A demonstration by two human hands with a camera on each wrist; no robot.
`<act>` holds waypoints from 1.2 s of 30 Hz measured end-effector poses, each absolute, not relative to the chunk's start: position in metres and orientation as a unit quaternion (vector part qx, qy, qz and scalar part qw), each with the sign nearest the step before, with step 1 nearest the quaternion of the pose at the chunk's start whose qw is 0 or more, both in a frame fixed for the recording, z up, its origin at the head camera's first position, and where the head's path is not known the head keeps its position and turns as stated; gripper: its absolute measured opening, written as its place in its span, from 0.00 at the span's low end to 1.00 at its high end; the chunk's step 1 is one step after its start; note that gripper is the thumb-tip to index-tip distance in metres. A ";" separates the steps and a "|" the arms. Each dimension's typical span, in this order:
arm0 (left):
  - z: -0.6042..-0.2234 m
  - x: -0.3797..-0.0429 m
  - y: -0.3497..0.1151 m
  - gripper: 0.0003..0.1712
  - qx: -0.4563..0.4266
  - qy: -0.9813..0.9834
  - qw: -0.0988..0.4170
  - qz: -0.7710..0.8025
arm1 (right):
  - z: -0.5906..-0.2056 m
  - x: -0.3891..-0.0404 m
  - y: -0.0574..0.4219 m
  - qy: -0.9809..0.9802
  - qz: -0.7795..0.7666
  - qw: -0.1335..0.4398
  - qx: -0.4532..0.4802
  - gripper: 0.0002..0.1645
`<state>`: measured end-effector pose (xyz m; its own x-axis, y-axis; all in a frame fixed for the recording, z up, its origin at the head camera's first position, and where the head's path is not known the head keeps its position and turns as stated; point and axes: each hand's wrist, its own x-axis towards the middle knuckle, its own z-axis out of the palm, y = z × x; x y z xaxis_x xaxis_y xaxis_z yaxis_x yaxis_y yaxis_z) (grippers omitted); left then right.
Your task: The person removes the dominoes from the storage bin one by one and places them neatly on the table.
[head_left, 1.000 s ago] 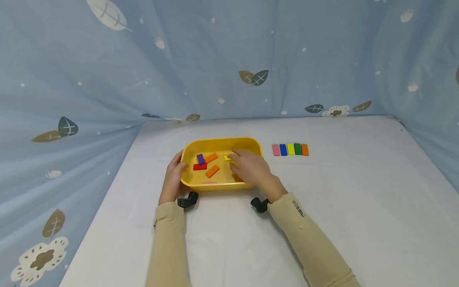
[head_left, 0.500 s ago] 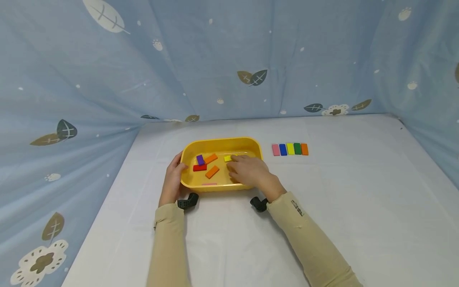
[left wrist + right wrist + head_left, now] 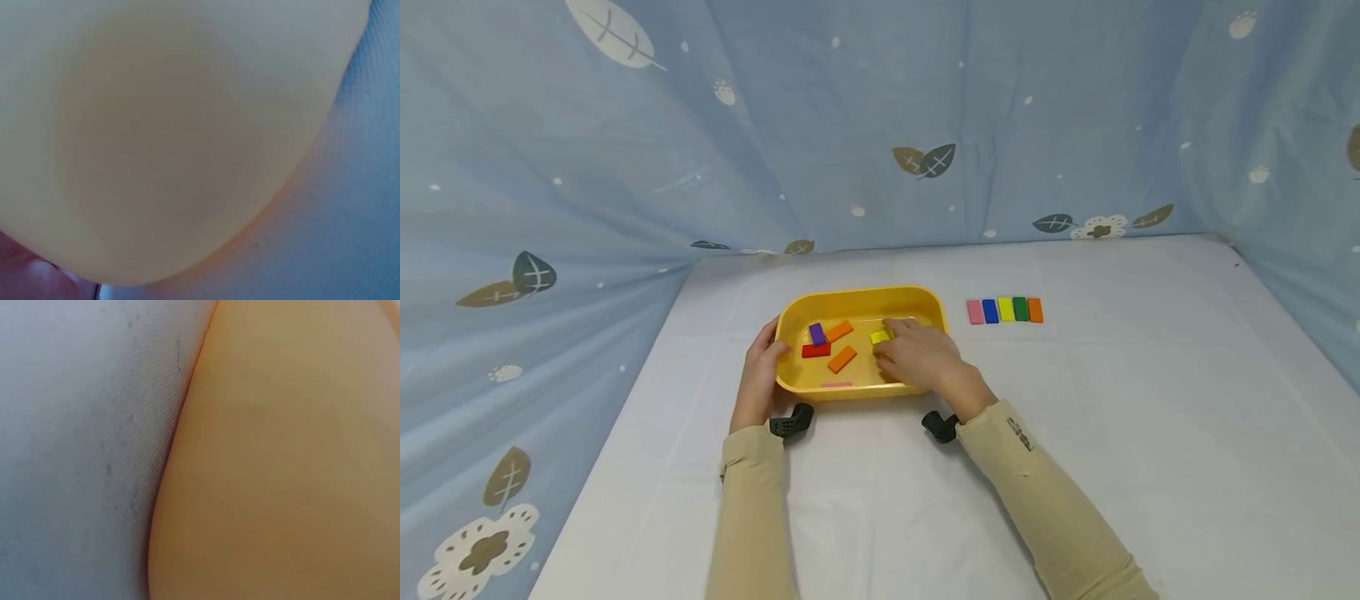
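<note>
My left hand grips the left end of a yellow plastic tray, thumb over the rim and fingers outside. In the left wrist view the tray's outer wall fills most of the picture, with part of the hand at the lower left corner. My right hand reaches into the tray's right half and pinches a small yellow block between thumb and fingers; the hand covers part of it. Left of it lie a purple block, a red block and two orange blocks. A pink block shows at the near wall.
Right of the tray, a row of flat blocks stands side by side on the white table: pink, blue, yellow, green and orange. A blue patterned curtain hangs behind.
My right hand's fingers have drawn in around the yellow block, which has shifted slightly towards me and turned. The left hand keeps its hold on the tray.
</note>
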<state>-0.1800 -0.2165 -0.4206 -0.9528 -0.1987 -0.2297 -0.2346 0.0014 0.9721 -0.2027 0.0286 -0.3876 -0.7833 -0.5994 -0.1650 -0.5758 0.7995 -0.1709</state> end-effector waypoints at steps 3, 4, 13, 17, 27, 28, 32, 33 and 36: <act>-0.420 -0.180 -0.217 0.32 -0.152 0.706 0.013 0.692 | -0.388 -0.203 0.029 0.942 -0.063 0.096 -0.316 0.20; -0.420 -0.180 -0.217 0.32 -0.151 0.705 0.014 0.692 | -0.388 -0.203 0.029 0.942 -0.067 0.089 -0.317 0.19; -0.420 -0.179 -0.218 0.32 -0.151 0.709 0.014 0.688 | -0.390 -0.204 0.028 0.951 -0.121 0.084 -0.272 0.07; -0.421 -0.179 -0.218 0.32 -0.148 0.709 0.014 0.690 | -0.391 -0.206 0.028 0.953 -0.138 0.085 -0.257 0.04; -0.420 -0.180 -0.216 0.32 -0.147 0.709 0.010 0.690 | -0.387 -0.204 0.027 0.955 -0.097 0.109 -0.258 0.24; -0.420 -0.180 -0.216 0.32 -0.148 0.709 0.011 0.689 | -0.387 -0.203 0.027 0.955 -0.092 0.110 -0.261 0.24; -0.420 -0.181 -0.216 0.32 -0.151 0.710 0.011 0.688 | -0.385 -0.204 0.028 0.951 -0.097 0.126 -0.265 0.19; -0.420 -0.181 -0.216 0.32 -0.151 0.709 0.012 0.688 | -0.385 -0.204 0.028 0.950 -0.100 0.130 -0.265 0.18; -0.420 -0.180 -0.216 0.32 -0.152 0.707 0.011 0.690 | -0.385 -0.205 0.028 0.948 -0.104 0.138 -0.266 0.15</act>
